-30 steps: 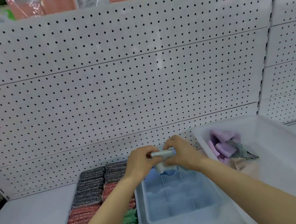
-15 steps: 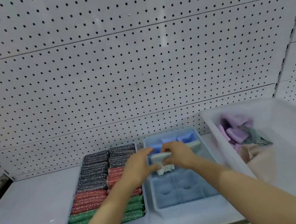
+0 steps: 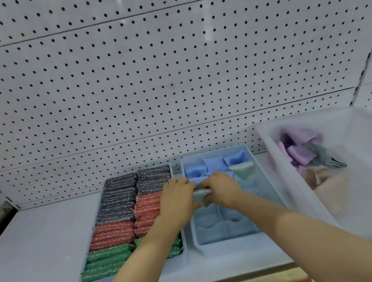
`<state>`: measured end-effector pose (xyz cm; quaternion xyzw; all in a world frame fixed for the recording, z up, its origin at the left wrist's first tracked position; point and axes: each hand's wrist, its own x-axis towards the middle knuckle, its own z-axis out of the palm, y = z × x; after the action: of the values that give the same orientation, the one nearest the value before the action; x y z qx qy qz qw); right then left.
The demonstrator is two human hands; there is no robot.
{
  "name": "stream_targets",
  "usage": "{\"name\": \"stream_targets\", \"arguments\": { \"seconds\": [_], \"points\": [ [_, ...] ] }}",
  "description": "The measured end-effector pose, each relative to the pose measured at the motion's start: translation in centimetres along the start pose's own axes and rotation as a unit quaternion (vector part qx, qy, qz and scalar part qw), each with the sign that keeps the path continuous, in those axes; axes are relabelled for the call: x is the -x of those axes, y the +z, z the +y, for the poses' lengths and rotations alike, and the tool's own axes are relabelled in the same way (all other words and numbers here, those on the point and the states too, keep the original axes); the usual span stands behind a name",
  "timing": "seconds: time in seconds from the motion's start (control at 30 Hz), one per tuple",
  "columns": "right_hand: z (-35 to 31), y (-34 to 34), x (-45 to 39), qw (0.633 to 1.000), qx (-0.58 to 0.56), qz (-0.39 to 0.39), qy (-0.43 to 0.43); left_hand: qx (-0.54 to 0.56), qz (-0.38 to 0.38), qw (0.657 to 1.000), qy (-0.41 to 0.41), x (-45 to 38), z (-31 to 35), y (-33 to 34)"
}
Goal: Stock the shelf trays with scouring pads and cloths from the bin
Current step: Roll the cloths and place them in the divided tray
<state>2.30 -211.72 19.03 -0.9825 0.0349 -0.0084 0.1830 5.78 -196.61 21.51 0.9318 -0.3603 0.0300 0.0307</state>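
**Folded cloth held across the divided tray, cell sits directly below**

Left to right:

- Grey plastic tray of glittery mesh scouring pads [image 3: 129, 220]: packed in two columns, black rows at the back, red in the middle, green at the front. Coarse, sparkly knit. Looks full.
- Your left hand [image 3: 177, 199] and right hand [image 3: 224, 189]: both grips are curled onto the pale grey-green folded cloth [image 3: 200, 194], one at each end. Its long axis runs left-right between your hands, roughly level. Soft, limp fabric; it will sag wherever you let go first.
- Light blue plastic tray with divider cells [image 3: 227, 241]: the cloth hangs over its middle rows. Back cells hold blue folded cloths [image 3: 215, 162], with a pale green one [image 3: 243, 168] to the right. Front cells look empty.
- Translucent white plastic bin [image 3: 283, 174]: nearer your right hand; holds lilac, grey-green and beige cloths [image 3: 301, 154], loosely heaped.

My read: the target cell is straight down from the grip, so lower with both ends even. The thin dividers could snag a drooping edge.
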Motion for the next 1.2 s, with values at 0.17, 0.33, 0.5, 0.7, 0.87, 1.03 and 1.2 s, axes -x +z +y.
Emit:
{"name": "stream_targets", "arguments": {
  "seconds": [0.17, 0.33, 0.5, 0.7, 0.87, 1.03, 1.2],
  "points": [
    [0.2, -0.2, -0.1, 1.000, 0.025, -0.007, 0.000, -0.140, -0.026, 0.990, -0.002, -1.9, 1.2, -0.7],
    [-0.1, -0.8, 0.3, 0.997, 0.075, 0.002, -0.021, -0.184, -0.044, 0.982, 0.004, -2.3, 1.4, -0.1],
    [-0.6, -1.5, 1.3, 0.996, 0.078, 0.023, -0.044, -0.202, -0.058, 0.977, 0.023, -2.6, 1.2, 0.0],
    [2.9, -7.5, 4.8, 0.989, 0.071, 0.130, -0.013, -0.066, -0.029, 0.997, 0.023, -5.7, 2.3, -4.7],
    [8.5, -13.1, 8.8, 0.976, 0.114, 0.176, 0.061, -0.027, 0.003, 0.996, 0.081, -9.0, 9.3, -7.2],
    [14.6, -16.1, 12.7, 0.962, 0.140, 0.173, 0.159, -0.023, -0.009, 0.986, 0.166, -11.4, 19.4, -6.0],
    [19.2, -17.5, 15.9, 0.953, 0.152, 0.161, 0.208, -0.012, -0.103, 0.979, 0.173, -14.2, 28.0, -3.9]
  ]
}}
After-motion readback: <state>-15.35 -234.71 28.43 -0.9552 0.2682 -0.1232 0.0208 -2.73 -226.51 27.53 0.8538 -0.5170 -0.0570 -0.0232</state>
